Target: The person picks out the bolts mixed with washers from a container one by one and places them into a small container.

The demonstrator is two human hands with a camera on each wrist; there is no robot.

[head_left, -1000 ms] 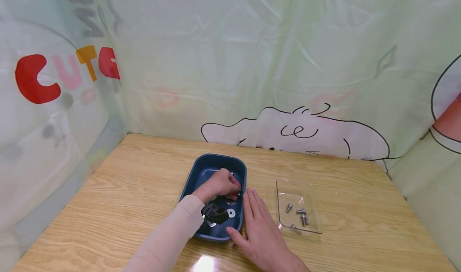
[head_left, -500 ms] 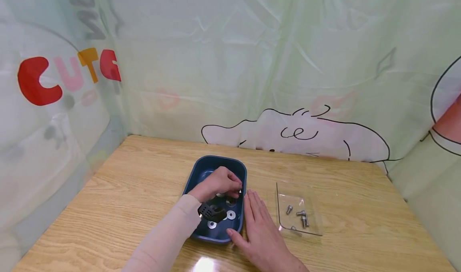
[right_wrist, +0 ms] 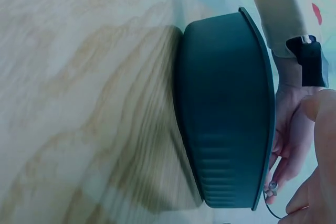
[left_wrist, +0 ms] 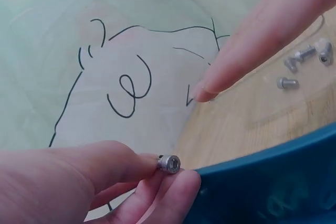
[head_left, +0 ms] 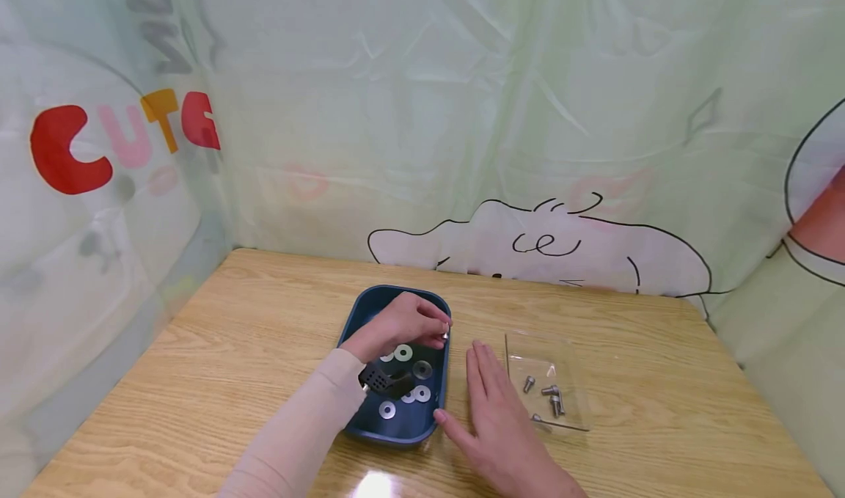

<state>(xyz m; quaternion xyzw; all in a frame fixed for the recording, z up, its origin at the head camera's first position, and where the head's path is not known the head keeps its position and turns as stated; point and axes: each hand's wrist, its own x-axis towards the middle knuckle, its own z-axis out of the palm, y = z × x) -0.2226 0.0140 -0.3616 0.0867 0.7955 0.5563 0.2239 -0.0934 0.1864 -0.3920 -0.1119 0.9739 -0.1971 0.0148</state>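
Observation:
My left hand (head_left: 405, 322) is over the right side of a dark blue tray (head_left: 396, 440), pinching a small metal socket head screw (left_wrist: 170, 164) between thumb and fingers. The left wrist view shows the hex recess in its head; the shank is mostly hidden by the fingers. Several flat washers (head_left: 403, 352) lie on the tray floor, partly covered by my left wrist. Between the tray and a clear plastic box (head_left: 581, 410) is my right hand (head_left: 505, 428), fingers straight and held together. Its thumb tip is close to the tray's right wall; I cannot tell whether they touch.
Several socket head screws (head_left: 554, 404) lie in the clear box to the right. Both containers stand on a wood-grain table (head_left: 264, 322). Behind it hangs a pale printed curtain (head_left: 370, 116), which also runs along both sides.
My left hand has risen from inside the tray towards its right rim with the screw, uncovering more washers. My right hand has shifted right, away from the tray wall.

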